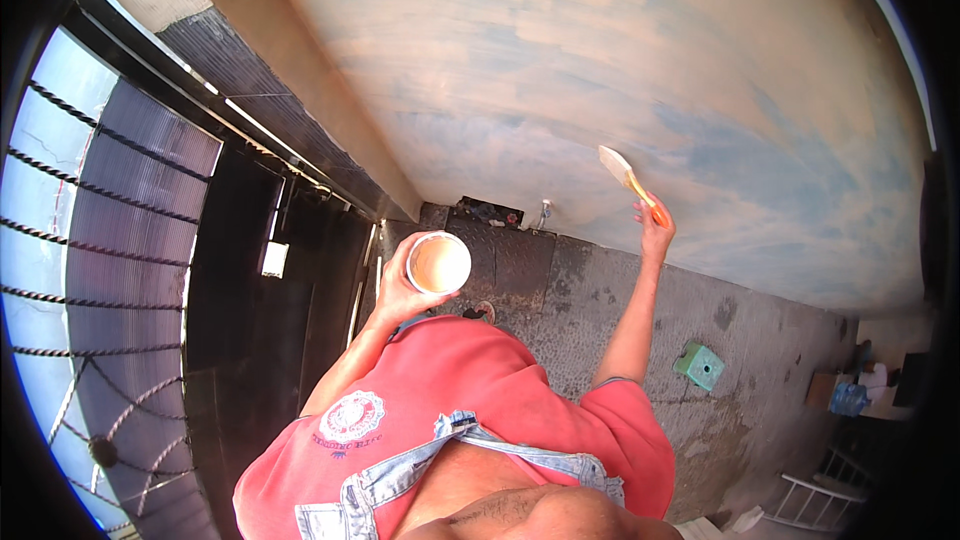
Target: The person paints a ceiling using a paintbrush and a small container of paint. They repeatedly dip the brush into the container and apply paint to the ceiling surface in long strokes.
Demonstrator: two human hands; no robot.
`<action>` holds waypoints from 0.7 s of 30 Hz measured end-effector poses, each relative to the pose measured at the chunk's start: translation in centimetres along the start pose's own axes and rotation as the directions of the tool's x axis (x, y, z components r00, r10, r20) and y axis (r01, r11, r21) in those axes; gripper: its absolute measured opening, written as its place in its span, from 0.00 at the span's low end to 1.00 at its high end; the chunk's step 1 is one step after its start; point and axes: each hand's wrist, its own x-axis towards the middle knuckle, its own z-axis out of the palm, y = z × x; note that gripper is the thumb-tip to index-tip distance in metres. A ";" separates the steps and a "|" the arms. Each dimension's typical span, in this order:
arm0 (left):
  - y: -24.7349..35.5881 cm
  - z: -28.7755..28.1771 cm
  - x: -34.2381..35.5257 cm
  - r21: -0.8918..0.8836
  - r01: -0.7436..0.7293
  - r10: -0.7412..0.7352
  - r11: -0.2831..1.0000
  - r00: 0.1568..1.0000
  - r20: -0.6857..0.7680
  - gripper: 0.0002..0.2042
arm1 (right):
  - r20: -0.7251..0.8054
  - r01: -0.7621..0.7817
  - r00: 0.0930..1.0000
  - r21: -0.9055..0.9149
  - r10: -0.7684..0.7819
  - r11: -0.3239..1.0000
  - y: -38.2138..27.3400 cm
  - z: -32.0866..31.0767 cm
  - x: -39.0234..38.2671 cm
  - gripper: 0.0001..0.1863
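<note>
My left hand (401, 285) is wrapped round a white tub (462, 262) of cream-coloured paint, held upright in front of my body. Stretched out ahead and to the right, my right hand (655, 227) grips the orange handle of a paintbrush (629, 178). Its pale bristles point up and left at the wall (560, 70); I cannot tell whether they touch it. Patchy cream and light blue strokes cover that wall.
A green stool (699, 366) stands on the grey floor (625, 340) to the right. A small tap (545, 213) juts from the wall's foot. On the left are a dark door (270, 320) and twisted metal bars (110, 198). A metal ladder-like frame (815, 502) lies at lower right.
</note>
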 end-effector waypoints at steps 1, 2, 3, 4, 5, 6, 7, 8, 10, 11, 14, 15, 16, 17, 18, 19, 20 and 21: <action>0.1 0.0 -0.2 0.001 0.002 -0.002 1.000 1.000 -0.009 0.44 | -0.016 -0.001 1.000 -0.011 0.000 1.000 0.1 -1.0 0.1 0.17; 0.4 0.1 -0.3 0.001 0.004 -0.004 1.000 1.000 -0.015 0.44 | -0.035 -0.002 0.999 -0.024 0.001 1.000 0.3 -2.2 0.1 0.16; 0.6 0.2 -0.4 -0.001 0.004 -0.004 1.000 1.000 -0.022 0.44 | -0.076 0.007 0.997 -0.043 -0.010 0.999 0.4 -3.5 0.1 0.17; 0.4 0.3 -0.6 -0.004 0.000 0.000 1.000 1.000 -0.029 0.44 | -0.118 0.015 0.993 -0.062 -0.022 0.998 0.5 -4.9 -0.2 0.17; 0.1 0.3 -0.7 -0.010 -0.007 0.007 1.000 0.999 -0.032 0.45 | -0.164 0.023 0.986 -0.083 -0.037 0.996 0.5 -6.3 -0.5 0.18; 0.0 0.4 -0.7 -0.016 -0.016 0.015 1.000 0.999 -0.031 0.45 | -0.231 0.021 0.972 -0.109 -0.046 0.994 0.4 -7.5 -0.7 0.18; 0.0 0.4 -0.7 -0.016 -0.009 0.008 1.000 0.999 -0.033 0.45 | -0.297 0.017 0.953 -0.135 -0.057 0.991 0.3 -8.7 -1.1 0.18; 0.1 0.4 -0.7 -0.014 -0.001 0.000 1.000 0.999 -0.034 0.46 | -0.362 0.009 0.930 -0.159 -0.067 0.987 0.1 -9.4 -1.7 0.18; 0.1 0.3 -0.8 -0.010 0.010 -0.010 1.000 1.000 -0.026 0.46 | -0.475 0.017 0.874 -0.169 -0.097 0.985 -0.5 -10.8 -3.3 0.19; 0.0 0.3 -0.7 -0.009 0.009 -0.009 1.000 1.000 -0.014 0.46 | -0.533 0.022 0.838 -0.175 -0.114 0.984 -1.2 -11.3 -3.9 0.19; -0.3 0.1 -0.7 -0.025 -0.008 0.008 1.000 1.000 -0.011 0.46 | -0.528 0.099 0.835 -0.126 -0.151 0.987 -4.7 -10.1 -5.6 0.19; -0.4 0.0 -0.6 -0.035 -0.016 0.016 0.999 1.000 -0.011 0.46 | -0.503 0.149 0.846 -0.089 -0.173 0.985 -6.6 -8.6 -6.1 0.18; -0.5 -0.1 -0.4 -0.046 -0.018 0.018 0.999 1.000 -0.004 0.46 | -0.481 0.199 0.854 -0.050 -0.199 0.979 -8.9 -6.3 -5.9 0.17; -0.6 -0.1 -0.2 -0.056 -0.016 0.016 0.998 1.000 0.002 0.46 | -0.458 0.245 0.861 -0.010 -0.222 0.969 -11.4 -3.7 -5.7 0.17; -0.6 -0.3 -0.2 -0.062 -0.014 0.014 0.998 1.000 0.008 0.46 | -0.417 0.284 0.876 0.045 -0.241 0.958 -13.9 -0.8 -5.5 0.16; -0.6 -0.5 -0.1 -0.062 -0.027 0.028 0.998 1.000 0.013 0.46 | -0.382 0.320 0.887 0.103 -0.259 0.942 -16.6 2.3 -5.2 0.15; -0.6 -0.7 0.1 -0.062 -0.043 0.045 0.997 0.999 0.019 0.46 | -0.313 0.401 0.888 0.172 -0.337 0.900 -19.2 5.4 -4.9 0.15; -0.7 -1.0 0.2 -0.063 -0.058 0.059 0.996 0.998 0.022 0.45 | -0.243 0.472 0.876 0.246 -0.417 0.847 -21.8 8.5 -4.4 0.14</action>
